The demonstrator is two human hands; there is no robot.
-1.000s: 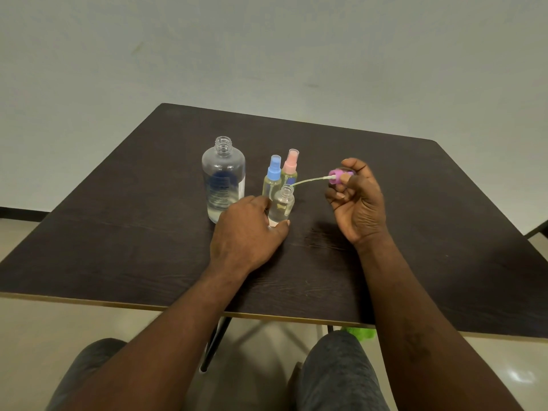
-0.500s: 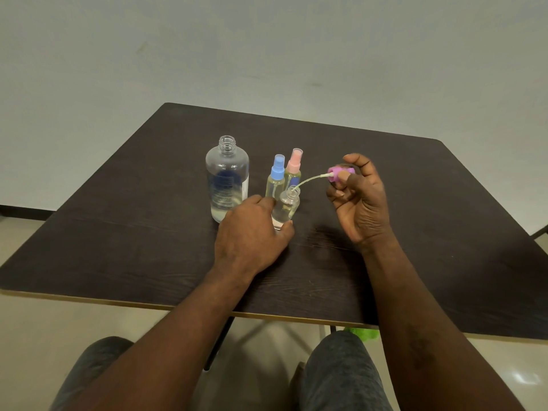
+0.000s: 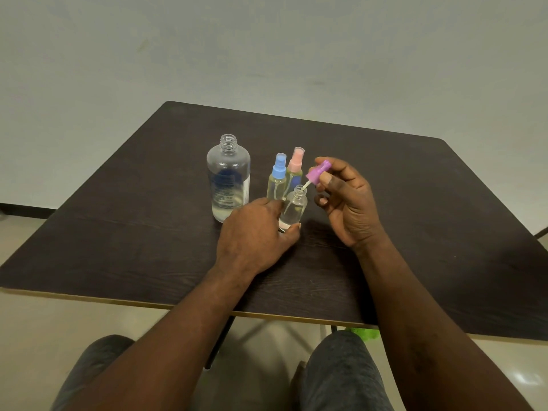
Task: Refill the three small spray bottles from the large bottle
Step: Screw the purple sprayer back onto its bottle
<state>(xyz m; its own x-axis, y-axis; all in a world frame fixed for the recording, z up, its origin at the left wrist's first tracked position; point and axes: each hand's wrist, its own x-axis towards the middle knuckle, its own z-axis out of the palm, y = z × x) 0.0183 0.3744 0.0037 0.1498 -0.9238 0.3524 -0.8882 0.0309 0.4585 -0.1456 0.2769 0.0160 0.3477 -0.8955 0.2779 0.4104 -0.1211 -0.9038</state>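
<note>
Dark tabletop (image 3: 415, 203); left fingers (image 3: 271, 204) grip bottle (image 3: 293, 209), right fingers (image 3: 327, 180) pinch sprayer (image 3: 317, 172) at 1 o'clock; skewed tube may jam.

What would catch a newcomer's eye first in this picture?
Over the dark table, the right hand pinches a purple spray top, its tube dipping into the open small bottle that the left hand grips. Behind stand a blue-capped bottle and a pink-capped bottle, with the large uncapped bottle to their left.

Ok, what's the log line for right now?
step: recapping | left hand: holds small bottle | right hand: holds purple sprayer, tube in bottle neck
</note>
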